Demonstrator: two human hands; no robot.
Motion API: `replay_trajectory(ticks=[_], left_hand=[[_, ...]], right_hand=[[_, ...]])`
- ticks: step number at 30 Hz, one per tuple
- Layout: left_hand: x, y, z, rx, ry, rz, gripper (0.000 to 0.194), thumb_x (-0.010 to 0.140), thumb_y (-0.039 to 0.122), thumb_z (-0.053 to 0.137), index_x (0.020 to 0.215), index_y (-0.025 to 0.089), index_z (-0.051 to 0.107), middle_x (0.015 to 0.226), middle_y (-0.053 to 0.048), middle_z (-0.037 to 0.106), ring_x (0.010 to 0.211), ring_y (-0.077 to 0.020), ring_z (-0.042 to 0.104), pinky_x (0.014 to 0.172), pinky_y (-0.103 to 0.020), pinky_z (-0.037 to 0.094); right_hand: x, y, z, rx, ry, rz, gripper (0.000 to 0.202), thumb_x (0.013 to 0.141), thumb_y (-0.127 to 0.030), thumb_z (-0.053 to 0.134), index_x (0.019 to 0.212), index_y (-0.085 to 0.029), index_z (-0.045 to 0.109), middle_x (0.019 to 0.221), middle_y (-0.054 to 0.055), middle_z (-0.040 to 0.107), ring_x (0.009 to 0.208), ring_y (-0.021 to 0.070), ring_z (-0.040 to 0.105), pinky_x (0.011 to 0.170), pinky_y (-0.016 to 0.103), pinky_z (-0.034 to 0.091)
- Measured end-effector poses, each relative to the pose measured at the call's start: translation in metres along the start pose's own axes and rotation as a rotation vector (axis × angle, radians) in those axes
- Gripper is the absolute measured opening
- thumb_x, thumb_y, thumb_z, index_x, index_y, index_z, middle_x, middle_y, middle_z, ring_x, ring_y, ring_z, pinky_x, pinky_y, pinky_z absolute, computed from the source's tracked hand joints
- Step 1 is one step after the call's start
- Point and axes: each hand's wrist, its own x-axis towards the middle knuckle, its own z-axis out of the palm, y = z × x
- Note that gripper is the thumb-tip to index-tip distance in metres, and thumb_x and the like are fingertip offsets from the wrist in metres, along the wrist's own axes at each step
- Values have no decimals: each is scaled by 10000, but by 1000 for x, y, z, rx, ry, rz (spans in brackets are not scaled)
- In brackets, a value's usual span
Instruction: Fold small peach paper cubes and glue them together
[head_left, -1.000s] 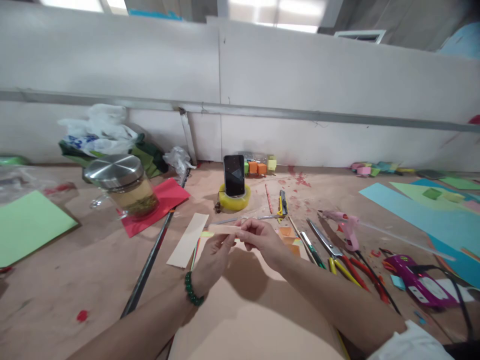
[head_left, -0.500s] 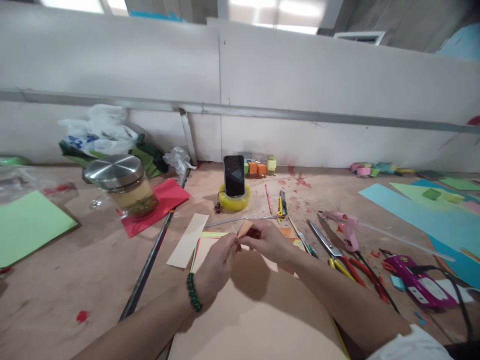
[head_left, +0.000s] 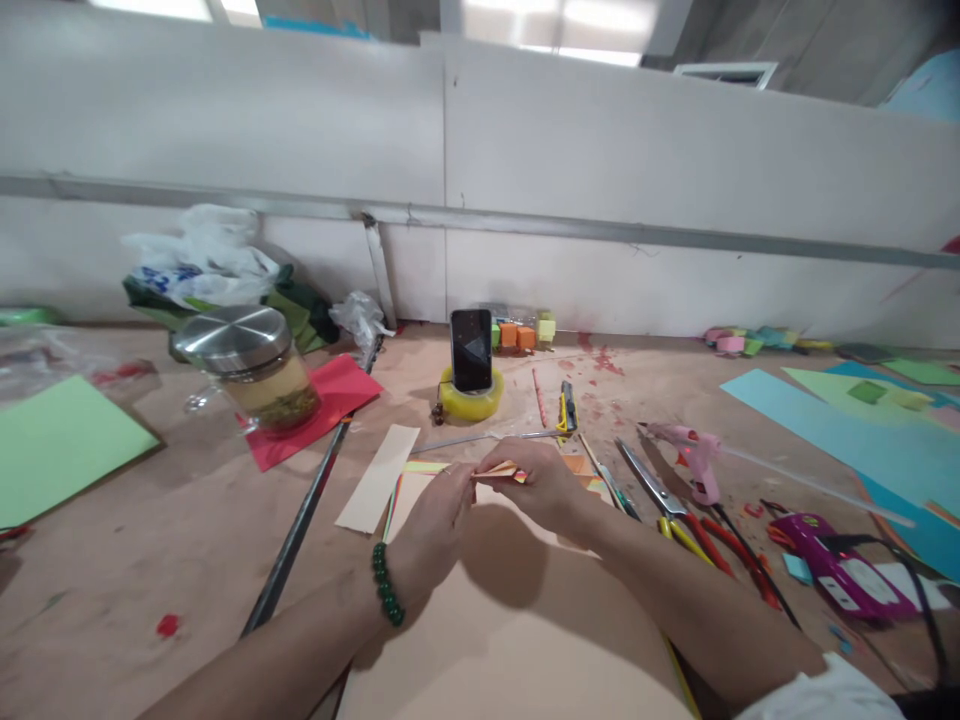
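Observation:
A small piece of folded orange paper [head_left: 501,473] is pinched between my two hands, above a stack of large peach paper sheets [head_left: 525,640]. My left hand [head_left: 441,505], with a green bead bracelet at the wrist, has its fingers closed at the left end of the piece. Closed on its right side is my right hand [head_left: 536,480], whose fingers hide part of it. Beside my left hand lies a cream paper strip [head_left: 379,478]. More orange paper [head_left: 581,466] shows just behind my right hand.
A phone [head_left: 471,350] leans in a yellow tape roll [head_left: 472,398]. Scissors [head_left: 660,490], a pink glue gun [head_left: 697,460], a purple device [head_left: 840,565] and a utility knife [head_left: 568,408] lie rightward. Leftward, a glass tea jar [head_left: 262,380] stands on red paper [head_left: 341,390].
The orange piece has tipped from standing slanted up to lying nearly flat between my fingers. My right hand has turned over it, fingers lower. My left hand stays nearly in place.

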Motion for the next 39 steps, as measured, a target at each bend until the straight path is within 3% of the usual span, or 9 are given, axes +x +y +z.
replay_trajectory(ticks=[5,7,10,16,23,29,32,36,39], left_hand=[[-2,-3,1,32,-6,13,204,885,243,324,702,226,412,677,-3,498,624,-169,450,597,-289,362],[-1,-1,0,13,-3,-6,238,899,261,314,689,223,418,658,4,494,608,-163,451,586,-282,359],[1,4,-3,-47,13,-36,290,911,308,317,660,218,431,625,13,496,585,-154,460,566,-271,359],[2,5,0,-356,106,-140,296,863,384,436,627,207,456,587,36,468,564,-133,424,555,-249,360],[3,-1,9,-552,130,-269,346,801,481,532,621,194,462,573,38,463,561,-120,428,543,-234,392],[2,-5,9,-686,93,-307,342,815,491,544,747,159,586,674,-12,568,634,-134,514,598,-241,453],[3,-3,6,-666,107,-292,300,808,458,585,767,162,606,697,-14,594,681,-146,543,630,-243,463],[3,1,2,-476,75,-130,302,890,428,483,852,173,640,797,-44,665,776,-186,602,729,-287,486],[-1,0,3,-307,28,-51,343,929,383,410,1102,166,613,860,-65,686,786,-191,622,723,-293,484]], right_hand=[[2,-3,-1,-4,-24,104,63,798,-118,645,786,-172,677,728,12,695,662,132,641,607,220,489],[2,-1,-1,-3,-12,80,52,808,-133,639,785,-168,671,725,14,689,652,126,634,600,215,487],[0,1,2,-91,59,-108,78,839,-142,605,788,-160,661,713,26,665,628,119,606,577,210,473],[-9,-1,11,-536,109,-599,227,913,-67,455,774,-140,619,630,39,590,568,134,517,539,243,431],[-9,-3,11,-745,110,-692,142,894,-16,516,855,-76,638,644,40,591,583,137,508,572,264,440],[-7,-2,11,-817,84,-638,211,896,-44,480,769,-136,622,630,29,589,592,145,501,544,278,400],[-6,-2,9,-657,30,-556,225,864,-78,431,786,-166,624,713,43,635,629,149,527,569,280,413],[-4,-4,4,-307,13,-148,147,866,-180,497,920,-179,634,826,49,671,662,133,582,618,256,455],[-1,-5,3,-72,-32,169,110,864,-236,574,945,-180,623,766,20,665,591,115,594,579,236,452]])
